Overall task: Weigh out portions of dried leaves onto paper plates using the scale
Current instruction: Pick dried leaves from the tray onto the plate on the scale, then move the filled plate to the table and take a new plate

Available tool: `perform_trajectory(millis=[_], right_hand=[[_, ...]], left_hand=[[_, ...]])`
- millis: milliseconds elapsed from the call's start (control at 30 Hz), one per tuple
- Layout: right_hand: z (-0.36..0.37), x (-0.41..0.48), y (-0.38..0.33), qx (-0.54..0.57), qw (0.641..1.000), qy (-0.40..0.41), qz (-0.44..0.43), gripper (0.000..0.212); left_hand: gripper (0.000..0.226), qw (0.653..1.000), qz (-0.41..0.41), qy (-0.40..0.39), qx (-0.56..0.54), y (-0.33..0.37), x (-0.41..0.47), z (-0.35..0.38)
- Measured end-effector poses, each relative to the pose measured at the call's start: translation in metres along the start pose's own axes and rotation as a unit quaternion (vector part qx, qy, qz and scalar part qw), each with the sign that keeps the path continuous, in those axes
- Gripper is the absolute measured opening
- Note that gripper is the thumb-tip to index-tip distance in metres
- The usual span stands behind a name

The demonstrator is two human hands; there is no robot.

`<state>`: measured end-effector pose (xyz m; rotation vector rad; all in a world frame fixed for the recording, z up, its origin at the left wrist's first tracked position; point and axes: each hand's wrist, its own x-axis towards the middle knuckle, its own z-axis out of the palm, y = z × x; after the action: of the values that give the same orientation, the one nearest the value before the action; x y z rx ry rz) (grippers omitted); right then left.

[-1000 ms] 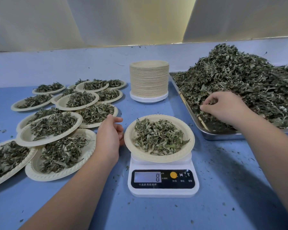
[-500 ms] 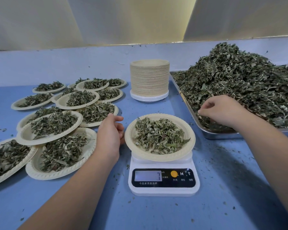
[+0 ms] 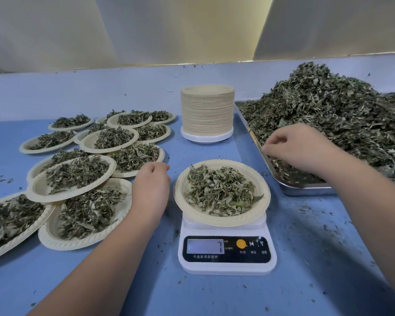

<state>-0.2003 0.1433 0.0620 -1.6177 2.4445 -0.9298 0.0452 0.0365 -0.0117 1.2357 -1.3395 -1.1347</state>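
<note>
Here the plate [image 3: 222,222] is set left of the right hand [image 3: 303,149], grasp on leaves [image 3: 342,124] unclear; the slack, empty left hand [image 3: 151,182] is nearer.

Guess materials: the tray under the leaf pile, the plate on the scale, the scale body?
Tray: metal, likely stainless steel; silvery rim with a soft reflective sheen.
Plate: probably moulded paper or plant-fibre pulp; matte cream, embossed ridged rim.
Scale body: plastic, it seems; smooth white shell with rounded corners and a glossy black display panel.

table [image 3: 214,297] | scale [image 3: 226,254] | filled plates [image 3: 78,246] | plate stack [image 3: 207,112] | leaf tray [image 3: 306,190]
</note>
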Motion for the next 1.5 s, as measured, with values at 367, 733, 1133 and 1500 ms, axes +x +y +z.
perform_trajectory(millis=[367,733,1133,1500], right_hand=[[0.005,-0.015,-0.026,-0.081,0.974,-0.211,0.031,0.042],[0.008,-0.014,-0.037,0.328,0.921,-0.198,0.069,0.016],[0.065,0.004,-0.159,0.574,0.79,-0.195,0.087,0.013],[0.131,0.021,-0.265,0.5,0.822,-0.267,0.05,0.015]], left_hand=[[0.035,0.954,-0.077,-0.181,0.225,0.024,-0.022,-0.021],[0.021,0.977,-0.082,-0.153,-0.121,0.043,-0.017,-0.034],[0.012,0.956,-0.103,-0.129,-0.243,0.071,0.011,-0.144],[0.002,0.969,-0.099,0.06,-0.217,0.064,0.091,-0.295]])
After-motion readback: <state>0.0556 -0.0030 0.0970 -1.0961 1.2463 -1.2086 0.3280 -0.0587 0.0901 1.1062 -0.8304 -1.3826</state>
